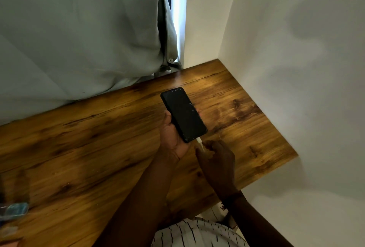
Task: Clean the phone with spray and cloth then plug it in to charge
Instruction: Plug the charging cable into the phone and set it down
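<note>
The phone (183, 114) was cradled screen-up in the left hand (171, 134), above the wooden surface (79, 138). It looked light, rigid and smooth, likely slippery, and its glass appeared cracked, so a grip along the side edges was judged safest. A white charger plug (199, 141) was pinched in the right hand (216, 156) at the phone's lower end; whether it was seated could not be told. A curtain (79, 29), a wall (296, 49) and a blurred bluish object (13, 208) stood well apart; nothing obstructed.
</note>
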